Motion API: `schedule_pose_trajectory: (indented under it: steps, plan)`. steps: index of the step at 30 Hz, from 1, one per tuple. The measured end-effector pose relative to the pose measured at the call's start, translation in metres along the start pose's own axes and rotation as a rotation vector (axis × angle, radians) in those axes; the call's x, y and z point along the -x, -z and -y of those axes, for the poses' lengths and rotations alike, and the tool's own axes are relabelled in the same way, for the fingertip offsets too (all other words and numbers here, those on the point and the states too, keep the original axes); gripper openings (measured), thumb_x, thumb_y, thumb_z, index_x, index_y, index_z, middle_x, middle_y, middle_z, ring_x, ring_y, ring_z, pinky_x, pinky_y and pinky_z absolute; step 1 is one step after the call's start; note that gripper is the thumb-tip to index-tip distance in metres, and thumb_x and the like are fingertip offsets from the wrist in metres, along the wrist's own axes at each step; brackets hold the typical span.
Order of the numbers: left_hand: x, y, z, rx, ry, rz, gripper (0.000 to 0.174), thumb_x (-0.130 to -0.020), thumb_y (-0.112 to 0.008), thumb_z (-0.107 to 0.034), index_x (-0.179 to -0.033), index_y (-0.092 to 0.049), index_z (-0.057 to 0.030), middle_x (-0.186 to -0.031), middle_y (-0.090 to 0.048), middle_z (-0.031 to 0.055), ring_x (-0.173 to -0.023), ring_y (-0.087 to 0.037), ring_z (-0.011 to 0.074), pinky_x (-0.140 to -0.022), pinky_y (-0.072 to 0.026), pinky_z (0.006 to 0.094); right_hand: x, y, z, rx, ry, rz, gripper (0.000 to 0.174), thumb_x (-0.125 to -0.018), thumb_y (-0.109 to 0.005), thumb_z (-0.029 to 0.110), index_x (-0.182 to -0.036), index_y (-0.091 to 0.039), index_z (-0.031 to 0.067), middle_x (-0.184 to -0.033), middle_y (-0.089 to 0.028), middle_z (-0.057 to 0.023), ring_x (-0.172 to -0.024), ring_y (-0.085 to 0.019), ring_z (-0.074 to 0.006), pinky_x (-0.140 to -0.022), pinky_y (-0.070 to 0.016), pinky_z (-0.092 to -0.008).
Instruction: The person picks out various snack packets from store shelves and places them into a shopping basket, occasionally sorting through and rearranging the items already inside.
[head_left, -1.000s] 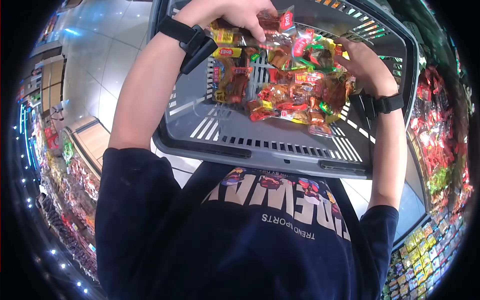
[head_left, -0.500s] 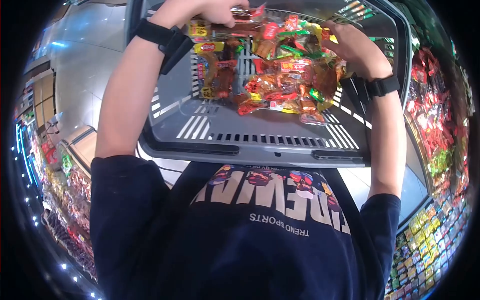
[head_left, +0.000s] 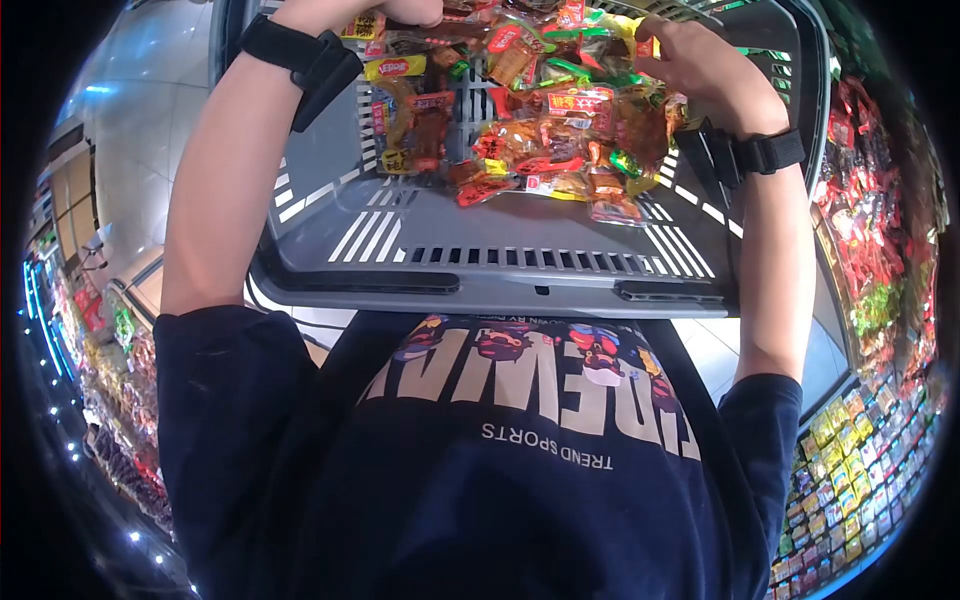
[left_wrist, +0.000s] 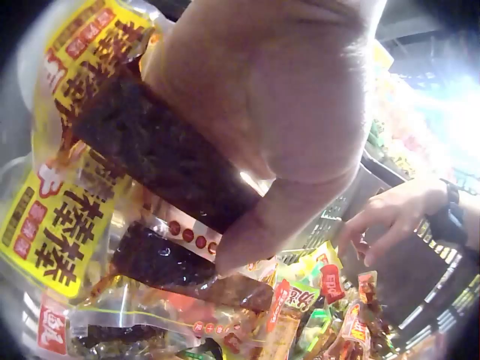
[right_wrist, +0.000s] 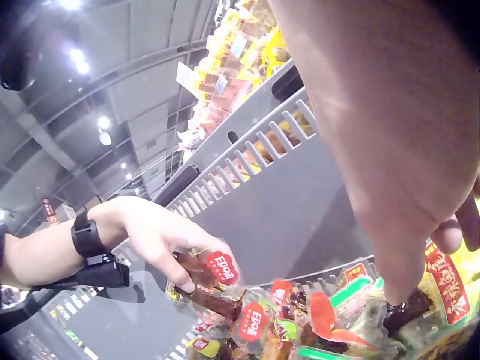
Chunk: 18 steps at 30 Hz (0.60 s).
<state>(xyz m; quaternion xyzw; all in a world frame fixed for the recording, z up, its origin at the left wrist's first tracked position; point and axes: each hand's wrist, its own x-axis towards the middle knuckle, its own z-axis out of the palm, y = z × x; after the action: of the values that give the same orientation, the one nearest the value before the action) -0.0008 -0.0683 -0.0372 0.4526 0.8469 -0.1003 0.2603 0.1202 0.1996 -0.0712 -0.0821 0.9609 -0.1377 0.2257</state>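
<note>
Near the far left of the grey shopping basket [head_left: 560, 256], my left hand [head_left: 415, 10] is partly cut off by the head view's top edge. In the left wrist view it grips a clear snack pack [left_wrist: 157, 142] with a dark brown stick inside, thumb on the near side. Packs with yellow labels [left_wrist: 56, 236] lie beside and below it. My right hand [head_left: 710, 70] is over the basket's right side, its fingers loosely bent at a yellow-topped pack [right_wrist: 450, 289]. The thumb comes down by a dark piece in clear wrap [right_wrist: 409, 311].
Several wrapped snacks [head_left: 515, 145] lie mixed across the basket floor. The basket's near rim [head_left: 500, 290] is against the printed shirt [head_left: 480, 400]. Shelves of red packs [head_left: 865, 200] and rows of small packs [head_left: 840, 470] stand on the right, more goods [head_left: 110, 370] on the left.
My left hand has moved up and left in the head view. The basket and its packs have shifted the same way, while the right hand stays at the same packs.
</note>
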Motion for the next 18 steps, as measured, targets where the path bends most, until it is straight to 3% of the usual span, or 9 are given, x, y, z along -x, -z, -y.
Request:
schedule_pose_trajectory:
  steps: [4, 7, 9, 11, 14, 15, 16, 18]
  plan:
    - [-0.007, 0.000, 0.000, -0.028, 0.067, 0.086, 0.047, -0.075, -0.056, -0.019, -0.120, -0.059, -0.0057, -0.112, -0.064, 0.0203, -0.105, -0.061, 0.0344, -0.090, -0.0488, 0.0400, 0.001, 0.001, 0.002, 0.012, -0.019, 0.014, 0.038, -0.087, -0.064, 0.026, -0.113, -0.059, 0.0000, -0.087, -0.064, -0.0202, -0.086, -0.063, -0.0348, -0.074, -0.0473, -0.0430]
    - [0.000, 0.002, -0.002, 0.021, 0.022, 0.028, 0.045, -0.074, -0.056, -0.018, -0.116, -0.060, -0.0052, -0.110, -0.065, 0.0206, -0.104, -0.061, 0.0351, -0.088, -0.0493, 0.0412, 0.003, -0.001, 0.005, 0.192, 0.153, 0.001, 0.037, -0.086, -0.065, 0.026, -0.113, -0.059, 0.0013, -0.086, -0.064, -0.0191, -0.084, -0.063, -0.0350, -0.074, -0.0482, -0.0434]
    - [0.002, 0.003, -0.002, 0.045, -0.026, 0.018, 0.040, -0.073, -0.056, -0.017, -0.111, -0.062, -0.0046, -0.104, -0.066, 0.0209, -0.100, -0.062, 0.0365, -0.084, -0.0503, 0.0422, 0.006, -0.004, 0.031, 0.139, 0.186, 0.206, 0.038, -0.085, -0.066, 0.027, -0.114, -0.061, 0.0023, -0.087, -0.066, -0.0180, -0.083, -0.064, -0.0347, -0.075, -0.0495, -0.0425]
    - [-0.002, 0.000, -0.002, 0.047, -0.012, 0.034, 0.038, -0.073, -0.056, -0.017, -0.108, -0.062, -0.0042, -0.101, -0.066, 0.0210, -0.097, -0.063, 0.0369, -0.082, -0.0505, 0.0424, 0.011, -0.021, 0.055, -0.054, 0.365, 0.319, 0.048, -0.085, -0.068, 0.029, -0.124, -0.055, 0.0034, -0.088, -0.066, -0.0174, -0.083, -0.064, -0.0337, -0.077, -0.0503, -0.0414]
    - [-0.004, -0.006, -0.004, 0.045, 0.007, 0.039, 0.035, -0.073, -0.056, -0.016, -0.105, -0.063, -0.0037, -0.096, -0.067, 0.0208, -0.093, -0.064, 0.0373, -0.079, -0.0512, 0.0425, 0.022, -0.026, 0.097, -0.371, 0.455, 0.607, 0.060, -0.089, -0.063, 0.027, -0.142, -0.039, 0.0116, -0.091, -0.067, -0.0154, -0.087, -0.065, -0.0321, -0.079, -0.0507, -0.0406]
    - [-0.004, -0.007, -0.004, 0.042, 0.013, 0.030, 0.034, -0.073, -0.056, -0.015, -0.104, -0.063, -0.0036, -0.094, -0.067, 0.0204, -0.091, -0.064, 0.0374, -0.077, -0.0516, 0.0422, 0.023, -0.040, 0.100, -0.347, 0.534, 0.627, 0.062, -0.091, -0.060, 0.025, -0.146, -0.034, 0.0147, -0.093, -0.067, -0.0135, -0.090, -0.065, -0.0312, -0.081, -0.0506, -0.0404]
    - [-0.003, -0.009, -0.003, 0.043, 0.016, 0.032, 0.034, -0.073, -0.056, -0.015, -0.104, -0.063, -0.0036, -0.094, -0.067, 0.0204, -0.091, -0.064, 0.0374, -0.077, -0.0516, 0.0422, 0.022, -0.054, 0.101, -0.326, 0.545, 0.660, 0.059, -0.093, -0.055, 0.020, -0.148, -0.033, 0.0195, -0.107, -0.067, -0.0106, -0.099, -0.064, -0.0299, -0.086, -0.0494, -0.0397]
    - [0.003, -0.008, -0.004, 0.062, -0.050, -0.040, 0.030, -0.073, -0.055, -0.012, -0.100, -0.064, -0.0022, -0.093, -0.068, 0.0200, -0.090, -0.065, 0.0371, -0.075, -0.0518, 0.0423, 0.018, -0.072, 0.097, -0.304, 0.596, 0.670, 0.060, -0.092, -0.055, 0.019, -0.148, -0.033, 0.0204, -0.113, -0.065, -0.0099, -0.103, -0.062, -0.0303, -0.088, -0.0485, -0.0400]
